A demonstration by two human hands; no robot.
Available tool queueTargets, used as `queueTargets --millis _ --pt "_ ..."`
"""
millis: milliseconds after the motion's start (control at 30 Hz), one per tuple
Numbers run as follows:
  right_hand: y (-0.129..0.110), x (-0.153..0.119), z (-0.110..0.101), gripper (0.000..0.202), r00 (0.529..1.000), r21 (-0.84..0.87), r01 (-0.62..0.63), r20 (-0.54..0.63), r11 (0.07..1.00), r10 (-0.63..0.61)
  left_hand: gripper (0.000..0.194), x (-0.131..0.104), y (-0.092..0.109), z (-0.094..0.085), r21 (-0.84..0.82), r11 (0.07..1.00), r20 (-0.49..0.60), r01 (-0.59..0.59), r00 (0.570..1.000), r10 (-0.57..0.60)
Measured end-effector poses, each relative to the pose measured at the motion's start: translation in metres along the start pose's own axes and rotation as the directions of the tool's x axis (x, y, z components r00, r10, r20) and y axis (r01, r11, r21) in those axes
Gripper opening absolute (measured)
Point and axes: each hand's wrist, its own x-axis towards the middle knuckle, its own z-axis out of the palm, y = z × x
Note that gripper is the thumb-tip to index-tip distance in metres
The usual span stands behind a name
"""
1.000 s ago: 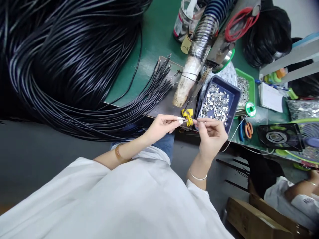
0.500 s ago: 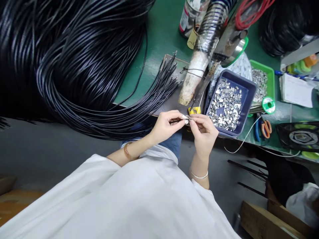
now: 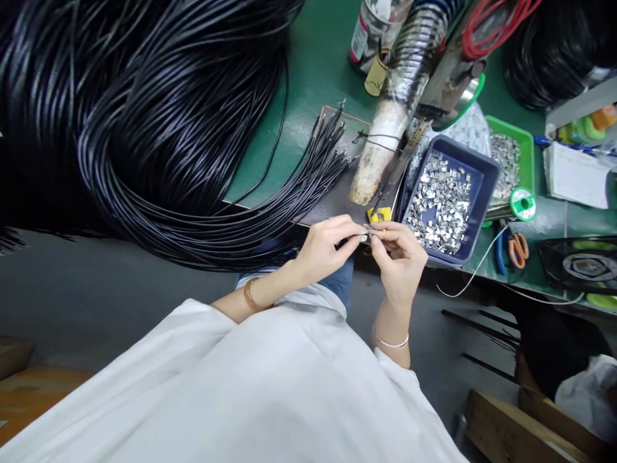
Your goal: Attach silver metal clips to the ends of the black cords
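My left hand point(image 3: 328, 245) and my right hand point(image 3: 399, 254) meet fingertip to fingertip just past the bench's front edge. Between the left thumb and forefinger runs what looks like the end of a black cable, mostly hidden by the fingers. The right thumb and forefinger pinch a small metal clip point(image 3: 368, 236) at that cable end; its exact fit is too small to tell. A bundle of black cables point(image 3: 270, 212) with metal tips lies left of the hands. Right of them stands a dark blue tray point(image 3: 482, 186) with loose metal clips point(image 3: 441, 202).
A duct hose with a taped nozzle point(image 3: 373, 161) hangs above the hands, near a yellow block point(image 3: 379, 215). To the right are a green tray point(image 3: 527, 148), a solder spool point(image 3: 523, 204), orange-handled pliers point(image 3: 518, 249) and a black fan point(image 3: 578, 265). A large cable heap point(image 3: 159, 96) covers the left.
Both hands keep their pinch at the same spot, with the fingertips slightly shifted and closer over the small piece. The whole view has moved a little.
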Motion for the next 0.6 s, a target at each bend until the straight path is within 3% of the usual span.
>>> queueTargets --millis 133,200,267,333,400,500,600 --pt "0.003 -0.002 0.001 0.002 0.999 0.091 -0.048 0.023 0.995 0.046 0.018 -0.004 -0.001 0.003 0.154 0.976 -0.032 -0.152 0.987 0.159" --pt "0.006 -0.003 0.002 0.003 0.997 0.206 -0.069 0.036 0.976 0.063 0.017 -0.006 0.002 0.004 0.051 0.995 -0.021 -0.086 0.996 0.088" --pt "0.008 -0.004 0.005 0.007 0.997 0.278 -0.073 0.037 0.958 0.065 0.018 -0.007 0.007 0.004 -0.185 0.976 0.036 0.118 0.993 -0.113" --pt "0.009 -0.004 0.007 0.008 0.998 0.284 -0.059 0.023 0.957 0.054 0.022 -0.006 0.012 0.003 -0.444 0.824 0.170 0.351 0.936 -0.308" --pt "0.008 -0.003 0.009 0.005 0.999 0.240 -0.031 -0.001 0.970 0.032 0.025 -0.002 0.013 0.001 -0.604 0.628 0.302 0.490 0.870 -0.388" --pt "0.005 -0.002 0.010 0.002 0.994 0.097 0.042 -0.100 0.994 -0.032 0.025 0.005 0.012 -0.003 -0.688 0.470 0.357 0.552 0.822 -0.444" --pt "0.001 -0.003 0.010 0.011 0.956 -0.070 0.149 -0.243 0.986 -0.162 0.023 0.010 0.007 -0.002 -0.717 0.420 0.320 0.556 0.798 -0.510"
